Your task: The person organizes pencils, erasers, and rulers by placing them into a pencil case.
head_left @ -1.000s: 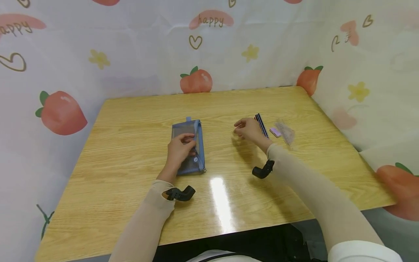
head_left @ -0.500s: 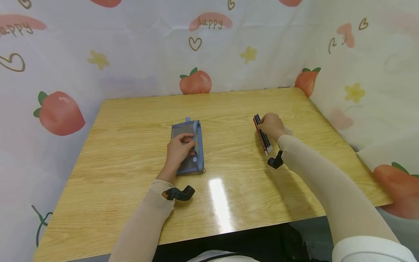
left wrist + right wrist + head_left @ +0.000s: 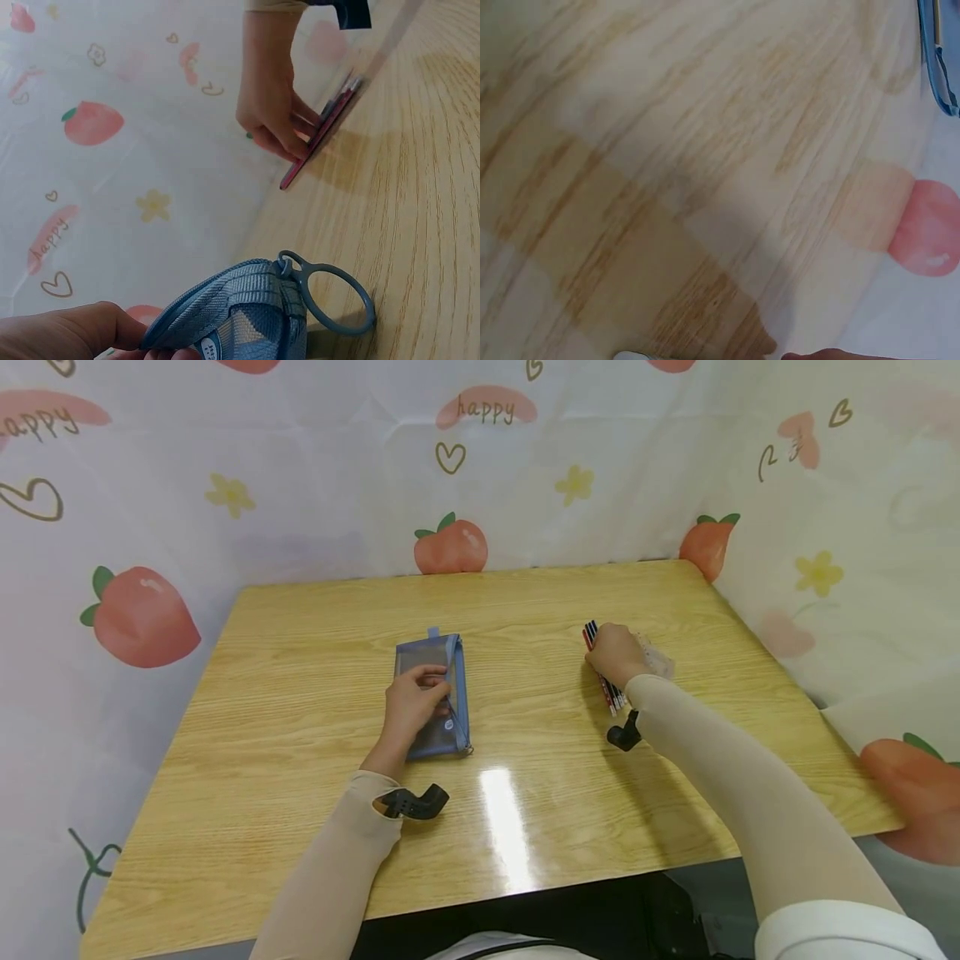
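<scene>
A blue mesh zip pencil case (image 3: 459, 693) lies on the table left of centre. My left hand (image 3: 408, 706) pinches its edge beside the zip; the left wrist view shows thumb and fingers on the fabric (image 3: 251, 289). Over to the right, several pencils (image 3: 590, 632), one red and the others dark, lie together with white ends toward me. My right hand (image 3: 617, 656) reaches down over them and covers their middle. In the left wrist view its thumb and fingers pinch the pencils (image 3: 291, 177). Only a fingertip (image 3: 825, 355) and a pale rounded end (image 3: 632, 355) show in the right wrist view.
A clear plastic triangular piece (image 3: 660, 662) lies just right of the right hand, partly covered by it. The wooden table (image 3: 315, 627) meets a fruit-printed curtain (image 3: 330, 485) at the back and right. A ring (image 3: 341, 300) hangs from the case's zip end.
My right hand has moved right, onto the pencils, then shifted slightly left and down. The purple eraser seen earlier is now hidden behind it. The left hand and pencil case stay put.
</scene>
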Action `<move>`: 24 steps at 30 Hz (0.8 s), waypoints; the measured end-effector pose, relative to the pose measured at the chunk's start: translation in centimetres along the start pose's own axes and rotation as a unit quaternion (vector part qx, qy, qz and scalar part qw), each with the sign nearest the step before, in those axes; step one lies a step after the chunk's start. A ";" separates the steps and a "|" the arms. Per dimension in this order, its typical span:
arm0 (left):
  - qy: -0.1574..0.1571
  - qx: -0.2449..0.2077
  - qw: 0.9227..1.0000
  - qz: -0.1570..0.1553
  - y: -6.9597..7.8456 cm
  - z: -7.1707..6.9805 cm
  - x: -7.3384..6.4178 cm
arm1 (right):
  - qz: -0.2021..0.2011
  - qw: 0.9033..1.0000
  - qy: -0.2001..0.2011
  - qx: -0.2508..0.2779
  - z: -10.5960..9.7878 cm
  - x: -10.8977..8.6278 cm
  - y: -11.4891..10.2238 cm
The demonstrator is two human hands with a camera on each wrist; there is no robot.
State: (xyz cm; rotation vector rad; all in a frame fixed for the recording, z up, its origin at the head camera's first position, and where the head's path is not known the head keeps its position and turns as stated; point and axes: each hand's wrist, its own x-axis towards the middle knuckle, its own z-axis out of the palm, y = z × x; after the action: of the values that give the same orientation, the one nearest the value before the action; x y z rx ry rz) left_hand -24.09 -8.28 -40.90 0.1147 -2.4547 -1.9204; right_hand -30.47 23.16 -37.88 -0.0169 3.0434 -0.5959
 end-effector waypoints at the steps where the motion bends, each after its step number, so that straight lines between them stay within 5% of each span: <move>1: 0.000 0.001 1.000 0.000 0.0 0.0 0.0 | 0.000 1.000 -0.001 -0.007 0.0 0.0 -0.1; 24: -0.001 0.002 1.000 0.001 -0.2 0.0 0.2 | -0.023 0.999 -0.006 -0.038 0.5 0.4 -0.5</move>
State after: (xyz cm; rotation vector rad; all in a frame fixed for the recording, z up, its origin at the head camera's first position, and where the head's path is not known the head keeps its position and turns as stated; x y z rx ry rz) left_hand -24.25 -8.34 -41.08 0.1092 -2.4594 -1.9154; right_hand -30.87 22.46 -38.18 -0.0918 3.0586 -0.4815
